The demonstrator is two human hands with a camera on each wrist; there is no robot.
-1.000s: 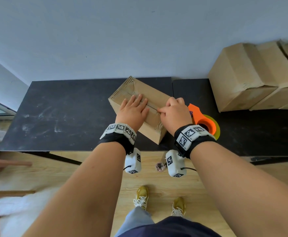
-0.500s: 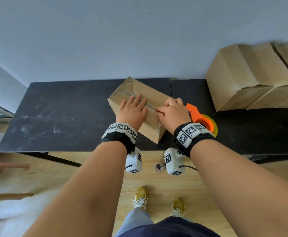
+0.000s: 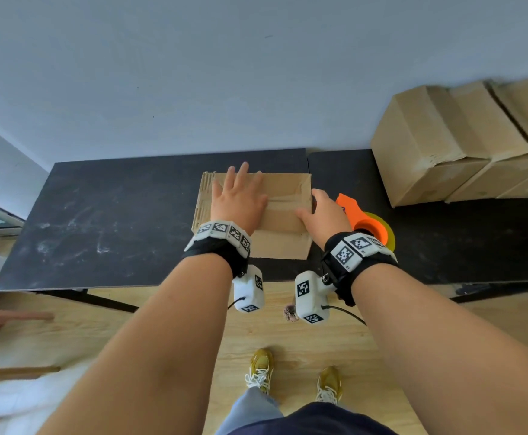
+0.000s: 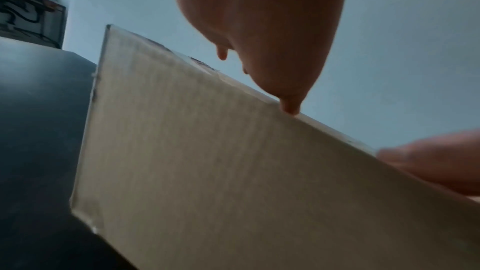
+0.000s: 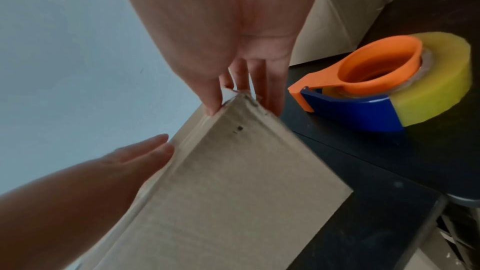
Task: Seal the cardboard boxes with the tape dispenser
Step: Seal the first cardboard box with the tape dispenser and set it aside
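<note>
L. hand [image 3: 237,199]: fingers [image 3: 239,174] straight, slightly spread, flat on top of cardboard box [image 3: 283,211]. R. hand [image 3: 323,215]: fingers [image 5: 270,83] straight, against box's right end at its top edge, thumb on top; no pinch. Box rests on black bench [image 3: 115,221], near front edge. Orange/blue tape dispenser [image 3: 364,219] w/ yellowish roll lies on bench just right of R. hand. Stacked boxes [image 3: 463,142] at far right.

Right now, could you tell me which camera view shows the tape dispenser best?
The right wrist view: the tape dispenser appears whole on the table. The head view shows it partly behind the right hand. The left wrist view misses it.
</note>
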